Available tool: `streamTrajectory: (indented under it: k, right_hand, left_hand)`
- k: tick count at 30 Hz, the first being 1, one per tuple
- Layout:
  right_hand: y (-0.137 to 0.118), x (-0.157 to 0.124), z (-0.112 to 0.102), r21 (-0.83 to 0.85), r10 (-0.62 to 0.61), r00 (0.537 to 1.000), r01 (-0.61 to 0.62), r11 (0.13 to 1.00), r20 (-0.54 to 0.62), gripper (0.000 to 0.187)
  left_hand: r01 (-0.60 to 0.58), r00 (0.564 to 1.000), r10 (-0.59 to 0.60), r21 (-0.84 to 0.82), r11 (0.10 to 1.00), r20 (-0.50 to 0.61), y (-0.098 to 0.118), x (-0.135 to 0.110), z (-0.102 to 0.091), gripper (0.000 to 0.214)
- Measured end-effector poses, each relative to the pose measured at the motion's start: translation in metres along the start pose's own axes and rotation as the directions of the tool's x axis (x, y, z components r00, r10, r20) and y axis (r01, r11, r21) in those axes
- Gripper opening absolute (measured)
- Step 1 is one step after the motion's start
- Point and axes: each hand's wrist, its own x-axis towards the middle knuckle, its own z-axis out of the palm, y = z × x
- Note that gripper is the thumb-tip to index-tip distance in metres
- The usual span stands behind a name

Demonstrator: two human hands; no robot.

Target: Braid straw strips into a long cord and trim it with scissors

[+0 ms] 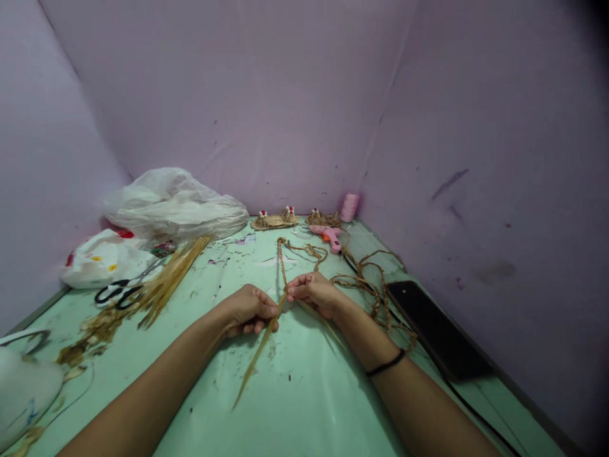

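Observation:
A thin braided fibre cord [281, 263] runs down the green table toward me and ends in loose, flat, straw-coloured strands. My left hand [253, 310] pinches one strand [254, 365], whose free tip trails toward the front. Close beside it, my right hand [311, 293] pinches the cord near the point where the strands part. Another pale strand [328, 325] passes out from under the right hand toward the lower right. A dark band circles the right wrist. The longer finished braid [380, 285] lies in loops right of the right hand.
Scissors [118, 293] and a bundle of dry strips [174, 279] lie left, before white plastic bags [176, 203]. At the back are a pink glue gun [327, 236], a pink thread spool [349, 207] and woven slippers [275, 221]. A black phone [438, 330] lies right, near the wall.

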Motion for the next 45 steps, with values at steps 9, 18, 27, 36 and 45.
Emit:
streamTrajectory:
  k: [9, 18, 27, 36, 45]
  right_hand:
    - [0.002, 0.000, 0.000, 0.016, -0.011, 1.000, 0.011, 1.000, 0.007, 0.009]
    - [-0.001, -0.001, 0.003, 0.024, 0.004, 1.000, -0.003, 1.000, -0.012, 0.009]
    - [0.003, 0.002, 0.001, 0.034, 0.003, 1.000, -0.003, 0.999, -0.014, 0.008]
    - [0.001, 0.000, 0.004, 0.043, -0.003, 1.000, 0.004, 0.999, -0.010, 0.007]
    - [0.005, 0.005, -0.001, 0.028, -0.030, 0.999, 0.029, 0.999, 0.026, 0.007]
  left_hand:
    - [0.040, 0.998, -0.033, 0.128, 0.991, -0.058, -0.002, -0.005, 0.007, 0.017]
    - [-0.001, 0.999, 0.008, 0.191, 0.982, -0.038, -0.007, 0.000, 0.006, 0.013]
    - [-0.005, 1.000, 0.005, 0.160, 0.987, -0.004, -0.003, -0.006, 0.008, 0.012]
    - [-0.011, 0.997, -0.007, 0.221, 0.975, 0.080, -0.003, -0.009, -0.003, 0.011]
    - [-0.072, 0.983, 0.034, -0.215, 0.974, -0.178, 0.018, 0.014, 0.000, 0.013]
